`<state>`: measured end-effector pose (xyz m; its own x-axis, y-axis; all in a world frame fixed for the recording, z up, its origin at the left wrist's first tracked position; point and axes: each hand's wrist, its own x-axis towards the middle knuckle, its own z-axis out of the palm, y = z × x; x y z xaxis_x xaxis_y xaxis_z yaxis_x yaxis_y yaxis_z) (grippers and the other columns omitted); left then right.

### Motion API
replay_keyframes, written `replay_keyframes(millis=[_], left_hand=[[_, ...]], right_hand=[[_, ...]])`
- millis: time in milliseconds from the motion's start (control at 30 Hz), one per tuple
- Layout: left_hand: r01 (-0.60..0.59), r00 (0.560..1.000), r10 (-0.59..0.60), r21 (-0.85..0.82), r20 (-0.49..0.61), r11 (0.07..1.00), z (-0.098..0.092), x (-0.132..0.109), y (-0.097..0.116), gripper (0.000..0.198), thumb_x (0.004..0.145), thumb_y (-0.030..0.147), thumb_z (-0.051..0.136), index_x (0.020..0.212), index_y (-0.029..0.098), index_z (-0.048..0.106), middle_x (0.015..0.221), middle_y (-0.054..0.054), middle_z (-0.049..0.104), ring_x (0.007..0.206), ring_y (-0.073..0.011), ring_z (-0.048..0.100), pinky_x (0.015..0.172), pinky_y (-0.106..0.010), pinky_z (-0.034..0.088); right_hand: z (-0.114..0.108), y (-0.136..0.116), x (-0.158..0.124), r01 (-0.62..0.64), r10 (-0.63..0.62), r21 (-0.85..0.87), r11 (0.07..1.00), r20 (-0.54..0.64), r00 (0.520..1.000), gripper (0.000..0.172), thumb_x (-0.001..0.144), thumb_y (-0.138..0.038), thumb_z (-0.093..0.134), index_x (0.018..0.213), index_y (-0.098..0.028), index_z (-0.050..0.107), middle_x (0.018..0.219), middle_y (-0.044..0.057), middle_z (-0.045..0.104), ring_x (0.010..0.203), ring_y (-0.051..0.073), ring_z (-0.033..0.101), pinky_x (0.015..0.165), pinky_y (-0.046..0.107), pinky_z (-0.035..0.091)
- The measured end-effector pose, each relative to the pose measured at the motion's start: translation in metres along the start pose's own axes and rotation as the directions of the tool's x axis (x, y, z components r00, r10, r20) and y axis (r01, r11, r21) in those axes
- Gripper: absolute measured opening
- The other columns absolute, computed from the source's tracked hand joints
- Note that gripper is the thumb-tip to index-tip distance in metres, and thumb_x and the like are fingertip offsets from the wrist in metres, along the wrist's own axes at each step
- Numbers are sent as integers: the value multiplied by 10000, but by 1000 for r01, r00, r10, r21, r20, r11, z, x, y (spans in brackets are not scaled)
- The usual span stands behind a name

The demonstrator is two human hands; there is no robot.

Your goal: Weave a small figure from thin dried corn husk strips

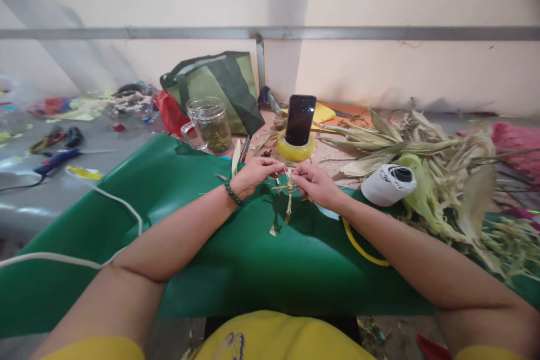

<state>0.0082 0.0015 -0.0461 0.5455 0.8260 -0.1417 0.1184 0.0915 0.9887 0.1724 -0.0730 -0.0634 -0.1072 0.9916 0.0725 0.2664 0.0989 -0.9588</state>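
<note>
My left hand [256, 175], with a green bead bracelet on the wrist, and my right hand [317, 183] meet over a green sheet [236, 259]. Both pinch a small bundle of dried husk strips [288, 191] held between them, and one strip hangs down towards the sheet. The fingers of both hands are curled closed around the strips. A small scrap of husk lies on the sheet just below.
A phone [300, 119] stands upright in a yellow tape roll [296, 151]. A glass mug [210, 125] and a green bag [219, 85] sit behind it on the left. A white thread spool [388, 184] and a heap of corn husks [447, 180] lie at right. A white cable [105, 197] crosses the left side.
</note>
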Motion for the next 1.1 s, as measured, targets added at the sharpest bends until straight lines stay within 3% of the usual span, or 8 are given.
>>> replay_keyframes(millis=[100,333,400,500,733,867,1000,1100], left_hand=[[-87,996,86,-74,-13,993,4,-4,2,198,714,319,705,721,122,691,688,-20,651,662,-98,541,643,-227,394],[-69,976,102,-171,191,983,11,-9,1,240,754,340,660,687,132,560,716,-23,655,661,-98,566,671,-235,438],[-131,977,141,-67,160,989,10,-7,-1,225,757,318,660,683,127,566,682,-22,643,640,-95,557,657,-232,441],[-229,971,212,158,113,961,6,-4,-3,159,731,252,686,707,102,638,628,-16,624,601,-90,533,607,-217,427],[-228,967,160,398,197,888,3,-6,-1,114,698,196,673,727,96,719,654,-40,684,595,-109,570,586,-218,441],[-292,952,206,466,228,836,5,-11,4,82,706,129,642,730,100,716,666,-35,688,620,-110,585,603,-210,440],[-321,943,231,458,241,829,6,-12,6,67,724,124,630,695,107,687,662,-23,671,615,-102,577,592,-199,442],[-277,943,173,388,284,879,4,-10,4,84,745,147,622,695,104,674,645,-18,655,606,-95,563,591,-198,445]], right_hand=[[-1,-2,1,-61,62,47,997,-5,998,186,803,-357,534,740,-216,429,422,-108,438,318,55,350,334,177,266],[-3,-2,1,-164,162,35,986,54,985,293,793,-480,555,738,-201,482,487,-75,487,356,61,395,365,190,297],[-4,2,3,-118,119,-23,993,54,991,241,762,-416,586,716,-190,519,537,-50,521,423,77,446,419,206,348],[-7,6,4,56,-60,-183,981,-13,998,159,730,-306,594,649,-171,572,579,-27,537,519,88,455,499,219,363],[-6,7,-1,194,-217,-353,915,-26,976,133,754,-238,580,664,-159,637,529,-32,524,479,81,422,481,211,332],[-4,7,-4,351,-411,-504,789,-7,912,71,748,-173,595,703,-162,650,604,-13,576,521,87,484,530,212,375],[-7,9,-5,497,-592,-689,527,122,797,127,806,-161,546,722,-173,641,668,26,604,615,129,534,579,239,400],[-9,9,-5,555,-644,-748,363,229,730,178,861,-185,508,739,-183,638,679,38,597,649,147,534,585,250,400]])
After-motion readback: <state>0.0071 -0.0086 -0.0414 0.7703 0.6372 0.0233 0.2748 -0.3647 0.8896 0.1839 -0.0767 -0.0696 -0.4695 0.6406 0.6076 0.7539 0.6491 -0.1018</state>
